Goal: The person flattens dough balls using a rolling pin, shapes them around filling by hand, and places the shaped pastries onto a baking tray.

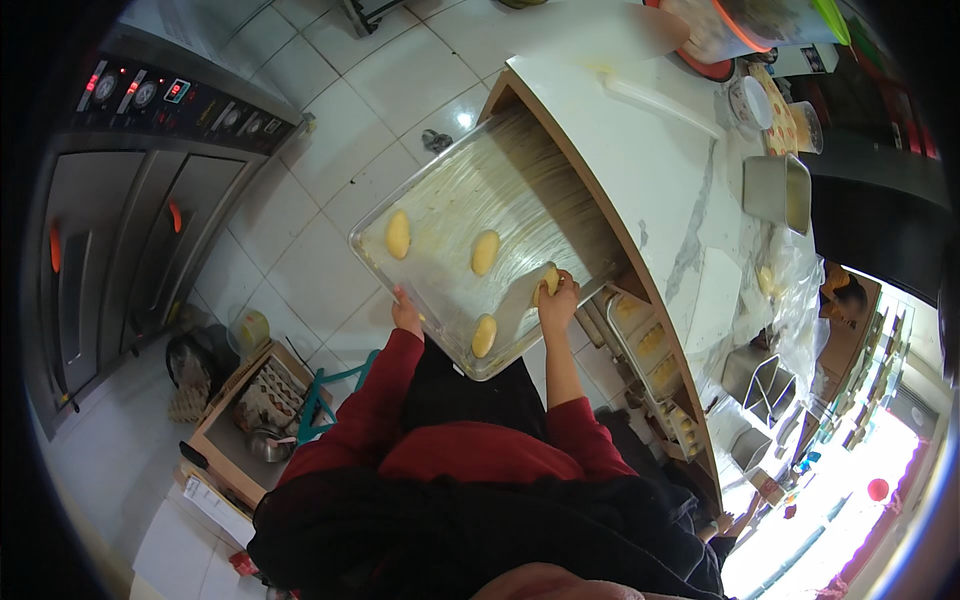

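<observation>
A large, greased metal baking tray [520,180] juts out at a slant from under the white counter. My left hand [407,312] grips its near left edge. On the tray lie three oval pale-yellow dough pieces: one toward the left corner [398,234], one about mid-tray [485,253] and one by the near corner [484,336]. Over the tray's right side, my right hand [559,302] has its fingers closed around another dough piece [546,284]. That piece is partly hidden by the fingers; whether it touches the tray, I cannot tell.
The marble-patterned counter [640,150] curves along the right, with metal tins [777,192] and plastic bags [785,300]. Beneath it are more trays of dough [650,345]. An oven [130,200] stands left. A wooden box of eggs [270,400] sits lower left. Another person's hand [735,522] shows lower right.
</observation>
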A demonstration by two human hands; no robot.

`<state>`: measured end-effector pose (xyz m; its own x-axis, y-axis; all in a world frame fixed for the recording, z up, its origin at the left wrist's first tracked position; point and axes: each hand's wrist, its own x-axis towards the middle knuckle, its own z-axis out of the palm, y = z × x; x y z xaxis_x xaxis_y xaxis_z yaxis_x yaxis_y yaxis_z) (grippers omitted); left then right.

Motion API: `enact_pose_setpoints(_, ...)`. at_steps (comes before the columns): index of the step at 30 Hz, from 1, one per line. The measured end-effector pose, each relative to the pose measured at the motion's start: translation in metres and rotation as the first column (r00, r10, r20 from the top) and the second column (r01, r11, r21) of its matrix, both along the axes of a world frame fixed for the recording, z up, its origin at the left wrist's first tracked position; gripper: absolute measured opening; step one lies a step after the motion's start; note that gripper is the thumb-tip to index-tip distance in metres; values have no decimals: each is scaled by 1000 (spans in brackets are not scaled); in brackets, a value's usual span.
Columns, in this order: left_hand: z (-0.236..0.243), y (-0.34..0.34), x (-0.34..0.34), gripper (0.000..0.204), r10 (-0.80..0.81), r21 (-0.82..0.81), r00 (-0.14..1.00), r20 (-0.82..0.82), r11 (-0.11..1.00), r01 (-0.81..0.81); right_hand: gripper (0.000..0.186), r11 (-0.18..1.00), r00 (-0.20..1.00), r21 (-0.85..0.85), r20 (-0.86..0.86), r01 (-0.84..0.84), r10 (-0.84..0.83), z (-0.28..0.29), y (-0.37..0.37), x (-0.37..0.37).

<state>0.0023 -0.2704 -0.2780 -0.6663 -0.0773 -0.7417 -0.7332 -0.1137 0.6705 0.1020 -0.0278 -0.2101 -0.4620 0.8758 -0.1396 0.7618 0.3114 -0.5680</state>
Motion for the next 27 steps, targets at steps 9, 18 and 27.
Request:
enact_pose_setpoints(9, 2, 5, -5, 62, 34, 35, 997, 65, 999, -37, 61, 987, 986, 27, 54, -158, 156, -10, -1, 10)
enact_pose_setpoints(18, -6, 67, -21, 58, -98, 464, 984, 150, 886, 18, 48, 996, 990, 83, -132, -34, 45, 31, -20, 17)
enact_pose_setpoints(27, 7, 187, -98, 104, -860, 373, 497, 116, 502, 780, 45, 478, 739, -584, -367, -656, 565, 172, -97, -76)
